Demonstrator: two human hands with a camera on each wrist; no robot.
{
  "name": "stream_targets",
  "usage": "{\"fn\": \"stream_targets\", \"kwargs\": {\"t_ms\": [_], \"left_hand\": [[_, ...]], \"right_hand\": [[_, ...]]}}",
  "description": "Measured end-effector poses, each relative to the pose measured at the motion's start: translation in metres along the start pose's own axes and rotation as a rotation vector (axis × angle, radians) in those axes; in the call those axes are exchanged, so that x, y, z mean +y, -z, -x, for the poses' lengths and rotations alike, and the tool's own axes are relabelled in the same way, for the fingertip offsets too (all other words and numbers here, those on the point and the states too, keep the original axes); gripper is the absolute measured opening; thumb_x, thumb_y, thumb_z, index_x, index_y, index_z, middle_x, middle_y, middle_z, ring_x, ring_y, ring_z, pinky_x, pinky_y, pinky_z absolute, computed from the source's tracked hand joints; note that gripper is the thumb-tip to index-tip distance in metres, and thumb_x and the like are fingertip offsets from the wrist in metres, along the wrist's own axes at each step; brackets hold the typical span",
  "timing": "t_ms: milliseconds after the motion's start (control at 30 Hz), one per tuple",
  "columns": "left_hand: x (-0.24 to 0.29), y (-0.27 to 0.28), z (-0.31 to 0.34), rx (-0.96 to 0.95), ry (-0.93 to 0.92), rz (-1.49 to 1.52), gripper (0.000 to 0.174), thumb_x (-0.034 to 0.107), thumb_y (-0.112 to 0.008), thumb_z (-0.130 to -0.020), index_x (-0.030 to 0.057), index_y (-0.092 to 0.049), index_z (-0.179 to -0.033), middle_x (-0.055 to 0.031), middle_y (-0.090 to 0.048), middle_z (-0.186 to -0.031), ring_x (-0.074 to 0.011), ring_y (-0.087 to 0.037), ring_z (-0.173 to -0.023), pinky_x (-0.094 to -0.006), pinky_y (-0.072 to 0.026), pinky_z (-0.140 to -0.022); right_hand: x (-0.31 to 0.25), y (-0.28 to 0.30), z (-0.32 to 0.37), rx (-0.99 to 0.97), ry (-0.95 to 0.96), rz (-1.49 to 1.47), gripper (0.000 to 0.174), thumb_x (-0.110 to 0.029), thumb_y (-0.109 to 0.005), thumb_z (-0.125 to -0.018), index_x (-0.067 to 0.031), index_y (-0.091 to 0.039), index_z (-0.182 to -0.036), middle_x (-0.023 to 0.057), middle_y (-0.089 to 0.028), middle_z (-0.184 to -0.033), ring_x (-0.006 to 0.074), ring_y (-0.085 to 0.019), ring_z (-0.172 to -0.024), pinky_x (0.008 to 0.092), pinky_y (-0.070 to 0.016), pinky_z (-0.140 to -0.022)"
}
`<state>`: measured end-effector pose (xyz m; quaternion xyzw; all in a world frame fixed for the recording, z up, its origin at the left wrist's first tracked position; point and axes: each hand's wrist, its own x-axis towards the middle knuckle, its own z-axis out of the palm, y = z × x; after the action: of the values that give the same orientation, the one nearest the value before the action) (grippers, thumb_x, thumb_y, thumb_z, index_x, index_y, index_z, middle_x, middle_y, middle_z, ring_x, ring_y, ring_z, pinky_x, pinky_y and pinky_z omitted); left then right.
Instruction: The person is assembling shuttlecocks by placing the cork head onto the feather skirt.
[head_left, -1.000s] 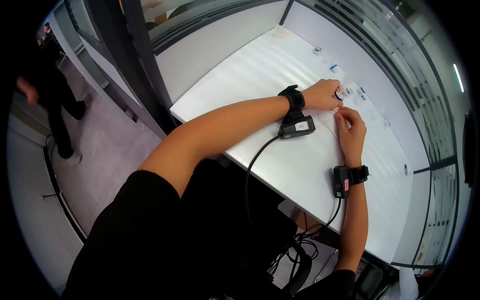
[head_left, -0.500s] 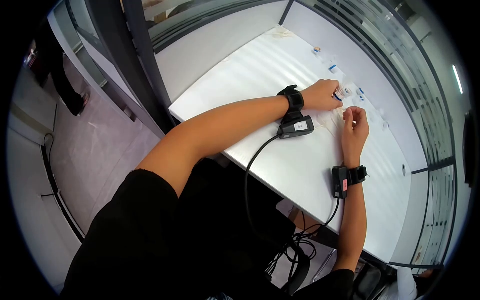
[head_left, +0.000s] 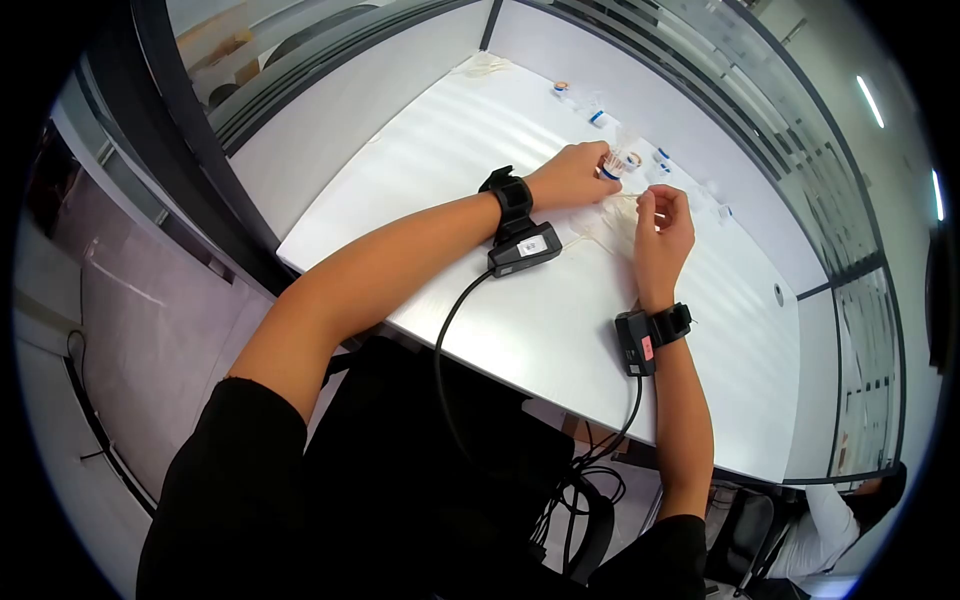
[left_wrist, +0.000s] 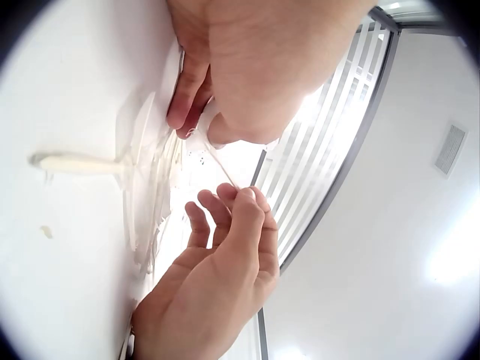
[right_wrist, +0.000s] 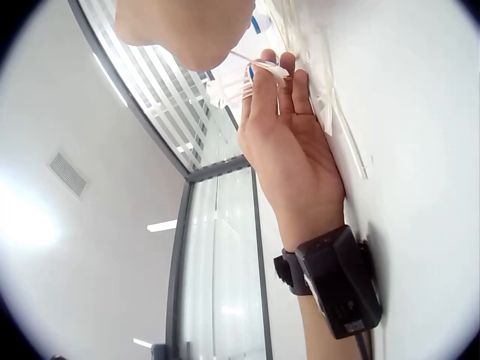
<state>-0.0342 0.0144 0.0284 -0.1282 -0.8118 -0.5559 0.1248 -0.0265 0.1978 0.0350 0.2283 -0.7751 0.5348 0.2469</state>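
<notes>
In the head view the left hand [head_left: 570,178] holds a small clear container with a blue band [head_left: 610,172], thin pale sticks standing in its top. Just to its right, the right hand [head_left: 664,240] has thumb and forefinger pinched on a thin pale strand [head_left: 627,195] that reaches toward the left hand. In the left wrist view, the right hand [left_wrist: 214,277] pinches that strand [left_wrist: 223,166] below the left hand [left_wrist: 262,64]. The right wrist view shows the left hand [right_wrist: 289,142] from the palm side, below the right hand [right_wrist: 187,30].
Several small blue-capped and orange-capped items [head_left: 597,118] lie along the partition. Pale strands or film [head_left: 595,235] lie on the white table [head_left: 510,310] under the hands, more [head_left: 482,65] at the far corner. A person [head_left: 825,530] sits at lower right.
The head view has shifted, moving the scene left. The right hand has come back closer to the left hand, with the strand now visible. The passer-by at left is no longer clearly visible.
</notes>
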Motion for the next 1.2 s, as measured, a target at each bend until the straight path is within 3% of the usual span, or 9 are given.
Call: {"fn": "stream_targets", "kwargs": {"t_ms": [167,300,433,533,633,733,833,967,1200], "left_hand": [[-0.005,-0.005,-0.001,0.01,-0.013,0.103,0.022,0.009,-0.068,-0.092,-0.0012,-0.059,-0.109,-0.0112,-0.07,-0.095,-0.0143,-0.067,-0.073,-0.0293,-0.0537,-0.066],[0.001,-0.003,0.004,0.019,-0.015,0.055,0.021,0.007,-0.066,-0.092,0.0012,-0.058,-0.11,-0.0086,-0.07,-0.087,-0.014,-0.066,-0.071,-0.0293,-0.0532,-0.066],[-0.003,-0.006,0.001,-0.009,-0.008,0.131,0.022,0.011,-0.065,-0.095,0.0018,-0.057,-0.114,-0.009,-0.07,-0.084,-0.0135,-0.066,-0.072,-0.0286,-0.0531,-0.067],[0.011,-0.005,0.005,0.02,0.031,0.135,0.016,0.009,-0.066,-0.093,0.0007,-0.057,-0.104,-0.0101,-0.07,-0.083,-0.0164,-0.068,-0.069,-0.0305,-0.0534,-0.064],[0.0,-0.009,0.001,-0.001,0.021,0.14,0.018,0.013,-0.068,-0.095,0.0001,-0.058,-0.104,-0.0094,-0.07,-0.084,-0.0147,-0.067,-0.069,-0.0294,-0.053,-0.063],[-0.001,-0.009,0.001,-0.051,0.009,0.182,0.024,0.018,-0.068,-0.098,0.0014,-0.059,-0.113,-0.0039,-0.067,-0.09,-0.0097,-0.063,-0.073,-0.027,-0.0517,-0.064],[-0.004,-0.01,-0.001,-0.017,0.015,0.204,0.022,0.021,-0.07,-0.097,0.0021,-0.059,-0.104,-0.0043,-0.068,-0.084,-0.0099,-0.063,-0.069,-0.0269,-0.0509,-0.062],[0.003,-0.008,0.002,-0.101,0.052,0.307,0.024,0.026,-0.069,-0.099,0.0048,-0.062,-0.108,-0.0005,-0.066,-0.092,-0.0072,-0.061,-0.077,-0.0239,-0.0501,-0.069],[0.022,-0.004,0.007,-0.179,0.011,0.204,0.021,0.027,-0.072,-0.096,0.0074,-0.064,-0.098,0.0,-0.068,-0.084,-0.0059,-0.062,-0.077,-0.0237,-0.0471,-0.066]], "right_hand": [[0.001,0.001,-0.001,0.044,0.041,-0.014,0.012,-0.01,-0.063,-0.096,0.0002,-0.064,-0.102,0.0092,-0.07,-0.09,0.0155,-0.065,-0.077,0.0293,-0.0524,-0.069],[-0.003,0.002,-0.002,0.071,0.041,-0.001,0.009,-0.006,-0.064,-0.093,-0.0024,-0.064,-0.101,0.0073,-0.07,-0.088,0.0143,-0.063,-0.074,0.0279,-0.0496,-0.061],[-0.003,0.006,-0.002,0.086,-0.01,-0.003,0.009,-0.005,-0.064,-0.092,-0.0033,-0.065,-0.101,0.0062,-0.07,-0.087,0.0135,-0.062,-0.07,0.0274,-0.0481,-0.058],[-0.003,0.006,-0.002,0.104,0.017,-0.045,0.009,-0.004,-0.065,-0.091,-0.0035,-0.065,-0.1,0.0062,-0.07,-0.085,0.0137,-0.062,-0.069,0.0276,-0.048,-0.058],[-0.002,0.008,-0.001,0.08,0.025,-0.027,0.007,-0.005,-0.065,-0.093,-0.0009,-0.065,-0.099,0.0056,-0.07,-0.088,0.0106,-0.061,-0.073,0.0255,-0.0478,-0.064],[0.002,0.008,-0.002,0.059,0.026,-0.047,0.006,-0.005,-0.065,-0.094,-0.0012,-0.065,-0.099,0.0055,-0.07,-0.09,0.0115,-0.061,-0.075,0.0264,-0.048,-0.065],[0.0,0.008,-0.002,0.04,0.055,-0.085,0.007,-0.006,-0.065,-0.095,-0.0017,-0.065,-0.1,0.0052,-0.07,-0.093,0.0126,-0.062,-0.078,0.0272,-0.0483,-0.065],[0.006,0.008,-0.001,0.002,0.065,-0.045,0.008,-0.007,-0.064,-0.095,-0.0022,-0.064,-0.102,0.0048,-0.069,-0.095,0.0133,-0.062,-0.078,0.028,-0.0488,-0.066],[0.004,0.009,0.0,-0.032,0.046,-0.05,0.009,-0.007,-0.064,-0.096,-0.0026,-0.062,-0.103,0.0054,-0.068,-0.094,0.014,-0.061,-0.075,0.0287,-0.048,-0.064]]}}
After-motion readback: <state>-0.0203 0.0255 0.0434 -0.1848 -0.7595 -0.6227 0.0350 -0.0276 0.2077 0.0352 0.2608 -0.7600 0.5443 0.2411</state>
